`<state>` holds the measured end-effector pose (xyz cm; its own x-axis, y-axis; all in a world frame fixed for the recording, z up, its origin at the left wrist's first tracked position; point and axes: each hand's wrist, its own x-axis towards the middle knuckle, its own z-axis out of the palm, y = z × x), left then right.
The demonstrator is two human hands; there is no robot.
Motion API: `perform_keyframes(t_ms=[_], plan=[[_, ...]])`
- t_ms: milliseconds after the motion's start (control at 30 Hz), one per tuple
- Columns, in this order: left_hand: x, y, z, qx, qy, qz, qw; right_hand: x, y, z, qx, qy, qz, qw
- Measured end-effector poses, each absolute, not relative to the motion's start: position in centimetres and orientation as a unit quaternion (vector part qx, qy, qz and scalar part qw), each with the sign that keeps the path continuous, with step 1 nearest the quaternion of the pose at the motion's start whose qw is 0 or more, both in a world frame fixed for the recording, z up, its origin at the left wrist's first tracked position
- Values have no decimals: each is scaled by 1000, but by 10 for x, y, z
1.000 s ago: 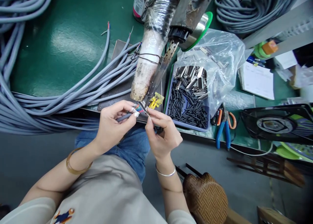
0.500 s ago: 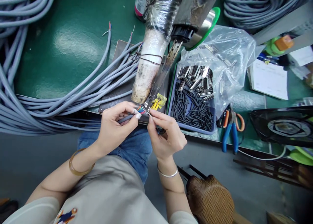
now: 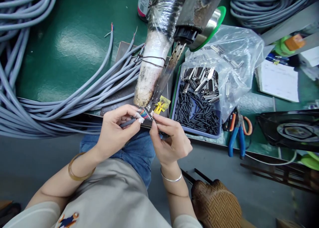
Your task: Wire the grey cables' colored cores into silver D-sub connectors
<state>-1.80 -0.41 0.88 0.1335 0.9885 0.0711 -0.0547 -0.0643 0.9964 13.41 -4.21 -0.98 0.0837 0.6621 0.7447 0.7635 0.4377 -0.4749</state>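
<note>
My left hand is closed round the end of a grey cable, thumb and forefinger pinching just behind its fan of coloured wires. My right hand is closed in a pinch at the tips of those wires, holding something too small to make out. Both hands sit at the front edge of the green bench, right under the tip of a soldering iron that slants down from a stand wrapped in plastic. A small yellow piece lies just behind the wires.
Bundles of grey cable cover the left of the bench. A blue tray of black sleeves and metal connectors sits right of the hands under a clear bag. Blue-and-orange pliers, a paper pad and a woven stool lie further right.
The view has shifted slightly. My hands stay together at the wire ends; the right hand's fingers have edged a little along the wires.
</note>
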Motion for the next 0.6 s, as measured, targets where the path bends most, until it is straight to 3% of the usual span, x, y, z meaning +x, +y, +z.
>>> perform_keyframes(t_ms=[600], plan=[[-20,-5,9,536,422,504,530,132,-39,-5,-538,-669,-32,512]])
